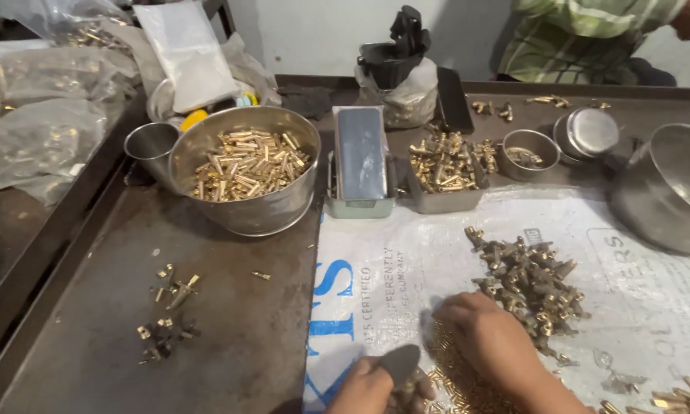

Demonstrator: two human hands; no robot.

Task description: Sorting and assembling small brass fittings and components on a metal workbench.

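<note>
Brass pins (452, 383) lie under the flat, open right hand (486, 341) while left hand (372, 387) fingers grip a dark scoop (398, 362), sorting.

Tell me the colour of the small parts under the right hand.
Brass-gold small parts, under the right hand; head view.

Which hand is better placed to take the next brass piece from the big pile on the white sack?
Probably the right hand. It lies palm down on the white sack, just beside the pile of brass pieces, and looks free. The left hand is farther away and already holds a dark flat piece.
</note>
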